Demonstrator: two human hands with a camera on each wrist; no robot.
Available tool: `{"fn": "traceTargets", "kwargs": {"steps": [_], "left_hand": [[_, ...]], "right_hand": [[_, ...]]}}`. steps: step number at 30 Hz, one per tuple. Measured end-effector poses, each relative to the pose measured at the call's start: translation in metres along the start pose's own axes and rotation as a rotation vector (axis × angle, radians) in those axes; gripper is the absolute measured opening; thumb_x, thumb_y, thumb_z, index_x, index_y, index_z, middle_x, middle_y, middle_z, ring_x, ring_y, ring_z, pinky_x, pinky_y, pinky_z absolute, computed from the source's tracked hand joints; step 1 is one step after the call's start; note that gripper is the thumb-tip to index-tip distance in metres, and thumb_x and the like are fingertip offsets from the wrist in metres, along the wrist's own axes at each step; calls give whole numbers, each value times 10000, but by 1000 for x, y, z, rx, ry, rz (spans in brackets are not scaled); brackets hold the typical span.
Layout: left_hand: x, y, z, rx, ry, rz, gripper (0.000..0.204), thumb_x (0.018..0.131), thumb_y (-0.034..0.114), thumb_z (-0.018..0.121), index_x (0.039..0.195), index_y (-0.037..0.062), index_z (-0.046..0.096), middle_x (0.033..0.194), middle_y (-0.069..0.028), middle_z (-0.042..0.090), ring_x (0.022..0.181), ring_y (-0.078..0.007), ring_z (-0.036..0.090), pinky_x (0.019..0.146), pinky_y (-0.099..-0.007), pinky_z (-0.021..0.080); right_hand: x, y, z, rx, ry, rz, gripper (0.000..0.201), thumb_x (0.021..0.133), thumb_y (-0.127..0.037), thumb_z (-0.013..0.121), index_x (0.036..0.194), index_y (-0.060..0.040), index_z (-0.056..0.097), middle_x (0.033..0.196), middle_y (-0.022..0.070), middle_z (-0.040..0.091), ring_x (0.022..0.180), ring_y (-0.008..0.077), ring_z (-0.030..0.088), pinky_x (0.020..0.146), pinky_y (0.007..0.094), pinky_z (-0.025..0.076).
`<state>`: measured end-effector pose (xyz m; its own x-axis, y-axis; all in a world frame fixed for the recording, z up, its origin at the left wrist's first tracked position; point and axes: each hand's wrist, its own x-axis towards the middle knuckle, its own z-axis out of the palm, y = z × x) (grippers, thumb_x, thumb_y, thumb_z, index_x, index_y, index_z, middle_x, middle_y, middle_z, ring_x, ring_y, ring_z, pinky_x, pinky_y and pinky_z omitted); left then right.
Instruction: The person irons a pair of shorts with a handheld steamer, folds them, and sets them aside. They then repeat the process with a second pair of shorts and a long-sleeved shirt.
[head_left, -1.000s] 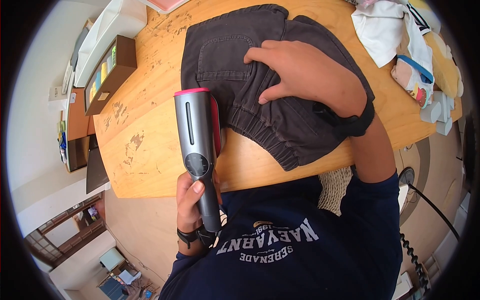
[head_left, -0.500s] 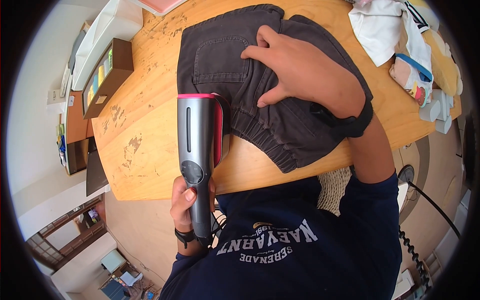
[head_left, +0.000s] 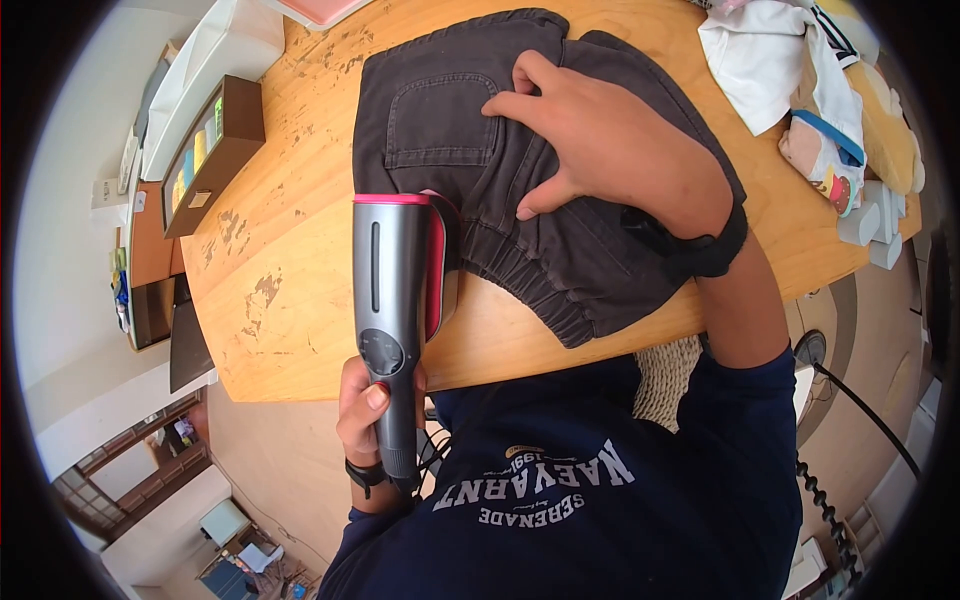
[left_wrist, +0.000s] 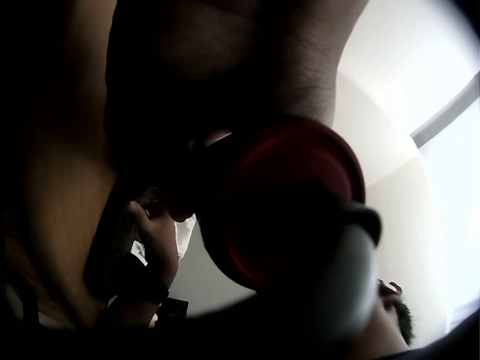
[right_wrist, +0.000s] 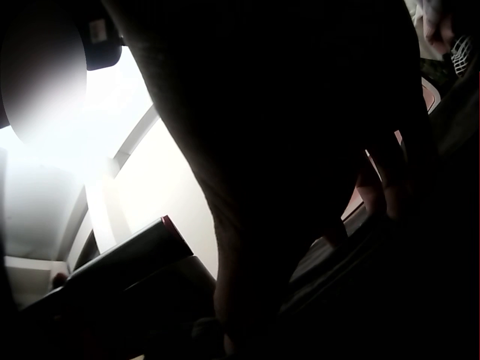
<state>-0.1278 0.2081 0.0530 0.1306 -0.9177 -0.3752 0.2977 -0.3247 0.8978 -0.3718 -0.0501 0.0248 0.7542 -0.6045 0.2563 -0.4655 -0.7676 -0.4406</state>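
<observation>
Dark pants (head_left: 440, 120) with an elastic waistband lie on the wooden table (head_left: 280, 340). My left hand (head_left: 362, 412) grips the handle of a grey and pink garment steamer (head_left: 388, 270), thumb on its front. The steamer stands head up, and its pink-edged face overlaps the waistband edge in the head view. Fingers spread, my right hand (head_left: 610, 135) rests on the pants beside the stitched pocket, thumb well apart from the index finger. In the dark left wrist view, a round red part of the steamer (left_wrist: 300, 180) shows close up.
White and coloured clothes (head_left: 765, 60) are piled at the table's right end, beside pale grey blocks (head_left: 880, 225). A brown box (head_left: 220, 150) stands at the left edge near a white bin (head_left: 225, 60). A pink tray (head_left: 320, 8) shows at the top.
The steamer has turned in my left hand, showing more of its pink side, and has dropped slightly. My right index and middle fingers have spread apart on the pants.
</observation>
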Motion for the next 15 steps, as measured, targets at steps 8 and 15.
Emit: {"fn": "traceTargets", "kwargs": {"steps": [8,15], "left_hand": [[-6,3,5,-85,13,86,583,834,439,677,962,-126,610,780,-211,639,450,-208,577,420,-281,463],[0,1,19,11,-69,-89,501,828,393,668,917,-99,639,754,-151,652,502,-184,604,474,-284,479]], "right_hand": [[0,0,0,-17,-5,1,797,595,-310,935,1277,-52,616,1150,115,533,955,313,633,834,391,529],[1,0,0,-4,-7,-2,797,585,-286,939,1274,-49,616,1139,113,534,942,313,632,826,390,532]]}}
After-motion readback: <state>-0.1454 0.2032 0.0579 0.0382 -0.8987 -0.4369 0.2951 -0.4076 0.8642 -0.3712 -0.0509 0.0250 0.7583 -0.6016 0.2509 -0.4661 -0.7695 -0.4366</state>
